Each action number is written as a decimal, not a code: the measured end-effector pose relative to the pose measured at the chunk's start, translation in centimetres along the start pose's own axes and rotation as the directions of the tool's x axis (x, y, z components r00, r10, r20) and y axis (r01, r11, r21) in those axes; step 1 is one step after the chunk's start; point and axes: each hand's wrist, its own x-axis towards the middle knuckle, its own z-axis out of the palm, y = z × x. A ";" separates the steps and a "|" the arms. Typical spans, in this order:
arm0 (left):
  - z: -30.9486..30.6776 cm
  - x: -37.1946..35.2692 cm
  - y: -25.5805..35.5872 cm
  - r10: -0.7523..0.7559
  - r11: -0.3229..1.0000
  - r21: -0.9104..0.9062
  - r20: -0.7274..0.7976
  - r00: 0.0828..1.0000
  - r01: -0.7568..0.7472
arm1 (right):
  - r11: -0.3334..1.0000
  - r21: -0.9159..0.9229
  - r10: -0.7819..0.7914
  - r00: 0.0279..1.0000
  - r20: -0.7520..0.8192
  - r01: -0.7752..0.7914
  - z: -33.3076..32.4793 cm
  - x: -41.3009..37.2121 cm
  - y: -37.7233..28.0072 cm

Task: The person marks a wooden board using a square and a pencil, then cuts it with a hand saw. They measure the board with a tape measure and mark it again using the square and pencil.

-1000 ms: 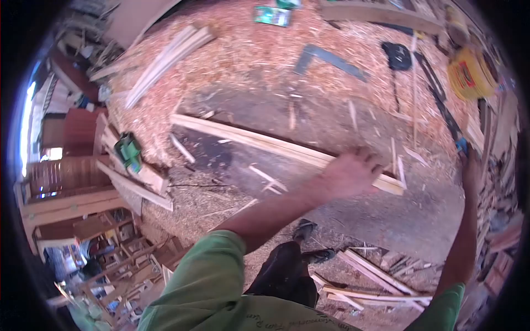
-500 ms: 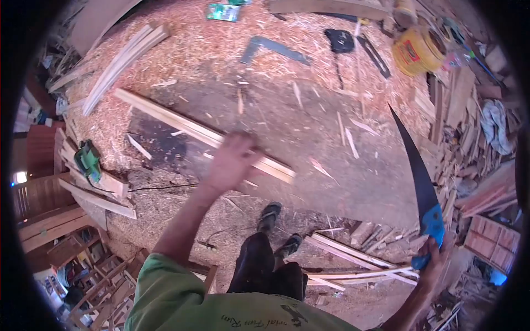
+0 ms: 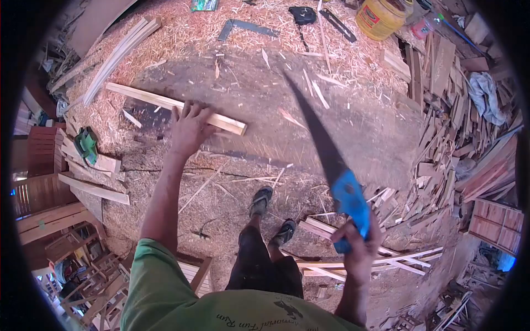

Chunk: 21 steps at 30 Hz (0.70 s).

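Observation:
My left hand (image 3: pixel 190 128) lies over a pale wooden strip (image 3: pixel 149 98), its fingers wrapped across the far side near the strip's right part. The strip rests slantwise on the dark, worn work board (image 3: pixel 254 105); its squared right end shows just beyond my hand. In my right hand (image 3: pixel 360 243) is the blue handle of a handsaw (image 3: pixel 326 143), with fingers closed round it. The long dark blade points up and to the left above the board, its tip to the right of the strip's end and apart from it.
A metal square (image 3: pixel 248 27), a black corded object (image 3: pixel 302 15) and a yellow tub (image 3: pixel 381 19) stand or lie at the far side among shavings. A green power tool (image 3: pixel 86 144) is at left. Scrap wood (image 3: pixel 447 116) is heaped at right.
The saw and my right hand have moved left, towards the strip. The view has shifted, and the strip with my left hand on it appears further left and higher.

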 end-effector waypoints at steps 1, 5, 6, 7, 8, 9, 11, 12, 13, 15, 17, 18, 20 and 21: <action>0.1 -0.8 0.7 -0.021 1.000 -0.014 0.001 1.000 0.021 | 0.999 -0.010 0.032 0.999 -0.009 -0.032 1.2 -0.5 0.3; -0.1 -0.6 2.2 -0.111 0.992 -0.066 0.014 0.994 0.112 | 0.938 -0.277 -0.176 0.975 0.137 0.208 4.7 -0.5 3.8; 0.0 -0.7 2.3 -0.123 0.990 -0.072 0.010 0.992 0.123 | 0.902 -0.340 -0.220 0.961 0.168 0.266 5.3 -0.5 4.2; -0.9 -0.7 2.8 -0.141 0.986 -0.076 0.102 0.985 0.149 | 0.858 -0.399 -0.261 0.944 0.202 0.322 5.8 -0.5 4.6; -0.6 -0.8 3.0 -0.152 0.983 -0.091 0.080 0.985 0.159 | 0.853 -0.403 -0.265 0.940 0.212 0.332 6.1 -0.4 5.0; 0.0 -0.9 3.3 -0.163 0.979 -0.111 0.061 0.985 0.168 | 0.846 -0.411 -0.268 0.937 0.223 0.339 6.3 -0.4 5.3; 1.0 -0.4 3.6 -0.173 0.943 -0.276 0.079 0.982 0.188 | 0.850 -0.404 -0.269 0.938 0.218 0.337 6.9 -0.3 6.1; 1.8 0.3 3.7 -0.219 0.897 -0.374 0.081 0.972 0.234 | 0.851 -0.395 -0.278 0.935 0.222 0.347 7.1 0.0 6.6; 3.0 1.2 4.0 -0.262 0.842 -0.466 0.086 0.961 0.272 | 0.852 -0.383 -0.288 0.931 0.223 0.356 7.3 0.4 7.2; 5.2 1.5 5.2 -0.284 0.894 -0.356 0.021 0.959 0.273 | 0.872 -0.371 -0.249 0.942 0.223 0.318 7.9 1.1 8.0; 5.1 1.0 5.9 -0.290 0.905 -0.324 0.001 0.957 0.275 | 0.899 -0.376 -0.151 0.965 0.216 0.225 8.3 1.8 8.7; 5.2 0.9 6.0 -0.289 0.912 -0.307 -0.007 0.957 0.273 | 0.901 -0.370 -0.155 0.966 0.209 0.225 8.6 2.1 9.2; 4.9 0.9 6.2 -0.282 0.912 -0.311 0.001 0.959 0.269 | 0.906 -0.357 -0.168 0.966 0.196 0.230 9.2 2.8 10.0; 4.6 0.9 6.1 -0.284 0.911 -0.311 0.005 0.959 0.271 | 0.905 -0.360 -0.166 0.966 0.196 0.228 9.4 3.2 10.1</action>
